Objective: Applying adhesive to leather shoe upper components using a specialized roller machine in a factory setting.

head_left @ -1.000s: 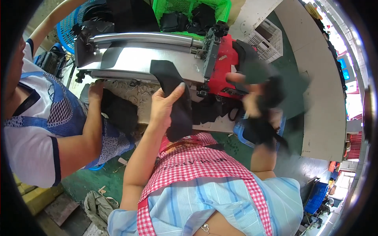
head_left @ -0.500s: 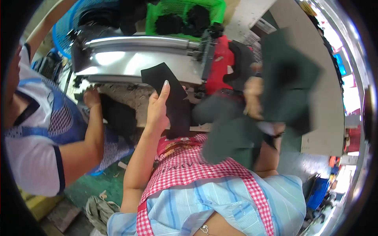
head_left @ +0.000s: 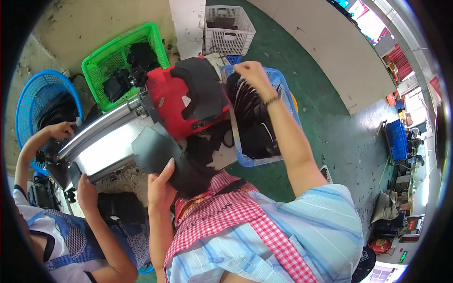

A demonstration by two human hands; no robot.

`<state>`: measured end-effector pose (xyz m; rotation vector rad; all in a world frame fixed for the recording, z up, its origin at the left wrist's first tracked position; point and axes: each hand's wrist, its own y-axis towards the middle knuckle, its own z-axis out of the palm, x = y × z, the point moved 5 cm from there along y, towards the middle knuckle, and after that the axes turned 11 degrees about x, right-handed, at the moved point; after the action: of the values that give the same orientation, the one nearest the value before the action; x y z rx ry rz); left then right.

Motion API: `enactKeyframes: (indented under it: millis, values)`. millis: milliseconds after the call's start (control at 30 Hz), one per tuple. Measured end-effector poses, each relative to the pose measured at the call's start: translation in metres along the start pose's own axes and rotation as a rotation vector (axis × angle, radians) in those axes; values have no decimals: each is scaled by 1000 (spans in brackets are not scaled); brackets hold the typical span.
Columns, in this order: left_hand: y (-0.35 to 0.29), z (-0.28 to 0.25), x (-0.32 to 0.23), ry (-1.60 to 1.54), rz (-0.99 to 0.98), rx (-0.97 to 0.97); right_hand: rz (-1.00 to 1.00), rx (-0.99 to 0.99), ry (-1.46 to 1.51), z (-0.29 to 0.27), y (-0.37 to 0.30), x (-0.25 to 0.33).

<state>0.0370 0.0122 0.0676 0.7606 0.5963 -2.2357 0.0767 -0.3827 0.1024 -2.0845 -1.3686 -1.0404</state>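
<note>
Green workshop floor, machine bench: left hand (head_left: 161, 185) pinches dark fabric piece (head_left: 163, 155) at bench's front edge; right hand (head_left: 252, 74) closed on pieces in blue basket (head_left: 283, 85); loose pinch risks piece slipping

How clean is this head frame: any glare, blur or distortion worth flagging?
Head view: strong fisheye bending with a black rim; glare washes out the metal machine bed; the windows at the right edge are overexposed; the left hand and right hand look sharp.
</note>
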Motion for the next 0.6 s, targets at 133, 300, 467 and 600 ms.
enactKeyframes:
  millis: [133,300,467,600]
  values:
    - [1,8,-5,53,74,-64,488,215,78,-10,64,-130]
    - [-2,7,13,111,74,-138,578,367,-144,17,95,-144]
    - [4,18,25,129,131,-227,456,287,-137,22,103,-156]
    - [7,25,33,110,110,-245,243,155,-185,11,98,-116]
